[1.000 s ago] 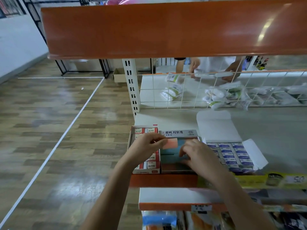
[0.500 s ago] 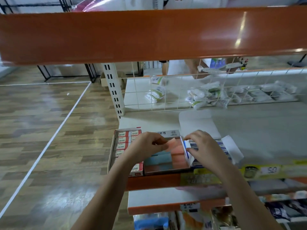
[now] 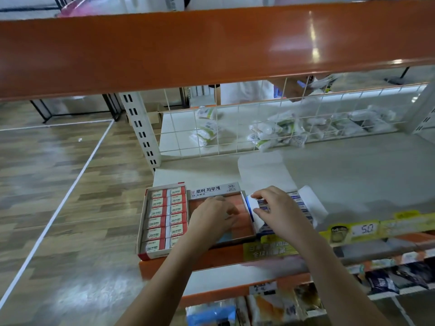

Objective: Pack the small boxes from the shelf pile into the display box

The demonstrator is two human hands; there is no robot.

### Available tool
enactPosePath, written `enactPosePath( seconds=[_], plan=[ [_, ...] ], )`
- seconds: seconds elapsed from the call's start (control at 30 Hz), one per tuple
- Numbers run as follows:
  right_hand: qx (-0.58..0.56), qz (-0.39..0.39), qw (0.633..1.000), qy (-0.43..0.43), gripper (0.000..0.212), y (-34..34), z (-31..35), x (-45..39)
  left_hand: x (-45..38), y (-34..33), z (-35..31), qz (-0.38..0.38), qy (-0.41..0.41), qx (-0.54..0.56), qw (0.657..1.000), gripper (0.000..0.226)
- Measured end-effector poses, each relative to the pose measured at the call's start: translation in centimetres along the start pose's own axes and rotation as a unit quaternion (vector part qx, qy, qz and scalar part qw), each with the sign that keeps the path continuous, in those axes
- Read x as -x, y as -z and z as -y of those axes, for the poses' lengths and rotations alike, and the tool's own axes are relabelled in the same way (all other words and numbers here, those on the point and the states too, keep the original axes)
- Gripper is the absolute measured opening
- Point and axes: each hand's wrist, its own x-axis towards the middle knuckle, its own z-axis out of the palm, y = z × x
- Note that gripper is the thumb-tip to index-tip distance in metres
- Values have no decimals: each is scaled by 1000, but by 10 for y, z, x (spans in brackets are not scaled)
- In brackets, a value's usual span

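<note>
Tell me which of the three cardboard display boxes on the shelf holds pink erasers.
The middle grey display box, under the left hand. The red-trimmed box left holds red-and-white packets; the white box right, blue-labelled ones.

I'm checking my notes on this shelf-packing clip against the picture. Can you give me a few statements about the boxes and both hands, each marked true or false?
1. The red-and-white cardboard tray of 2B boxes sits left of the grey display box with Korean lettering. True.
2. The left hand rests inside the grey display box, over orange and blue items. True.
3. The right hand is reaching through the white wire grid. False: it is at the blue-and-white box with open white flaps, fingers on its left edge.
4. The yellow price tag reading 50 hangs on the upper orange shelf. False: it is on the front edge of the shelf holding the boxes, to their right.
</note>
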Motion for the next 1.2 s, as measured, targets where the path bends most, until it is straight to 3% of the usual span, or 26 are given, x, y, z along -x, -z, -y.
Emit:
enactPosePath(
  seconds=[0.17,0.7,0.93,1.2],
  plan=[
    [-2,-3,1000,-3,30,-2,-3,0,3,-4,1,-27,-16,-27,999,20],
    [51,-4,998,-21,29,31,0,-6,-42,23,-12,-14,-109,-80,991,22],
    [158,-22,983,-89,35,99,-62,11,-96,12,-105,-21,-192,-118,974,32],
    [204,4,961,-187,41,181,-191,76,-136,-69,-261,54,-267,-126,954,37]
  ],
)
